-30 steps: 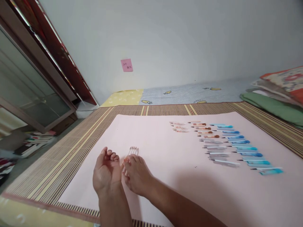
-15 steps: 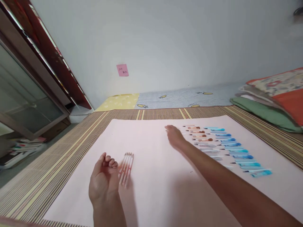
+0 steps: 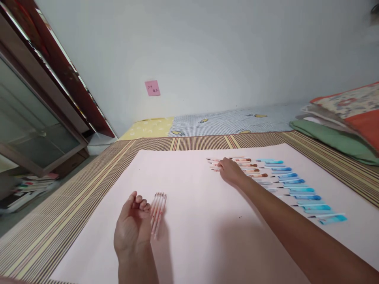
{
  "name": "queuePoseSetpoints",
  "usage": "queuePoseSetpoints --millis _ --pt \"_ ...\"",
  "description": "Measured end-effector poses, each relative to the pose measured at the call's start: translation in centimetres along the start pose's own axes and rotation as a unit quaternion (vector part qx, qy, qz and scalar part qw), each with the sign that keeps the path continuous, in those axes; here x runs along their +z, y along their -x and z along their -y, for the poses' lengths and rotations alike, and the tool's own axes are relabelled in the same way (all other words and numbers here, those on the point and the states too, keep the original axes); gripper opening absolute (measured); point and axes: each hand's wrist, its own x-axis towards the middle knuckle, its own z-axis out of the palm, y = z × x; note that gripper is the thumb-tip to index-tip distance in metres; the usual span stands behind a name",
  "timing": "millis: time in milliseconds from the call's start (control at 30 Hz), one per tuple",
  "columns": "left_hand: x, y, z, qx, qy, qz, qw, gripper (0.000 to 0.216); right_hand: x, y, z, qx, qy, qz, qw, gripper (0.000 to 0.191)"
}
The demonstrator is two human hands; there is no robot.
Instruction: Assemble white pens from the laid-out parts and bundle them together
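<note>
Palm up, my left hand [image 3: 133, 225] rests near the left of a pale pink sheet [image 3: 189, 236]. Its fingers are curled loosely inward, with nothing visible in the palm. Right beside it lies a bunch of slim white pens with reddish marks [image 3: 158, 215]; I cannot tell if the hand touches them. Further out, my right hand [image 3: 232, 171] is lowered over the far end of a group of pens [image 3: 211, 159] whose tips point left. Its fingertips are pinched at one pen there, partly hidden by the hand. Pens with brown ends [image 3: 262, 175] show beyond the wrist.
A slanting row of blue pens [image 3: 310, 197] lies at the sheet's right. Under the sheet is a striped mat [image 3: 68, 205]. Folded cloths and a cushion [image 3: 340, 136] are stacked at the far right. A pink note [image 3: 152, 88] is on the wall.
My right hand has moved right and slightly nearer, onto the pens, uncovering pen tips at its left. My left hand has shifted slightly right, keeping its curled shape.
</note>
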Motion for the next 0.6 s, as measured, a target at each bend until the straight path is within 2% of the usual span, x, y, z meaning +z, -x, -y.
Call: queuePoseSetpoints --millis 300,600 --pt "-0.2 -0.1 0.6 0.006 -0.008 0.009 1.0 0.009 -0.8 1.7 0.5 -0.043 -0.07 0.035 0.996 0.019" --pt "0.4 0.1 2.5 -0.02 -0.021 0.02 0.999 0.01 -1.6 7.7 3.0 -0.115 -0.149 0.109 0.976 0.015"
